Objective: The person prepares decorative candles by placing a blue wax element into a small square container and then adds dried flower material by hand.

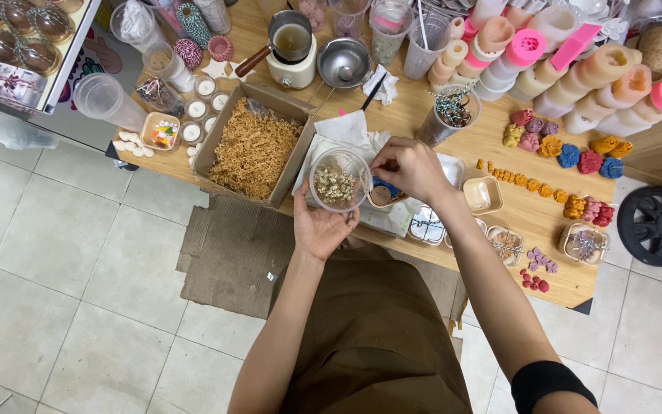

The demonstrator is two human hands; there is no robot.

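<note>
A clear plastic cup (339,180) with small dried flowers inside is held up from below by the left hand (319,226), with the fingers curled around its bottom. The cup is held just over the near edge of the wooden table (499,149), tipped so its open top can be seen. The right hand (411,170) is placed right beside the cup's rim, with its fingertips pinched together; what is pinched is too small to be told. Under that hand, a small round tin with something blue in it (381,193) can be seen on white paper (346,130).

To the left of the cup, a cardboard box of tan shredded filling (253,149) is set close by, so little room is left on that side. To the right, small square trays (482,195) are lined up along the table's near edge. Rows of little coloured wax shapes (568,157) are laid farther right. A flat piece of cardboard (231,249) is spread on the tiled floor (47,268), where more open room is found.
</note>
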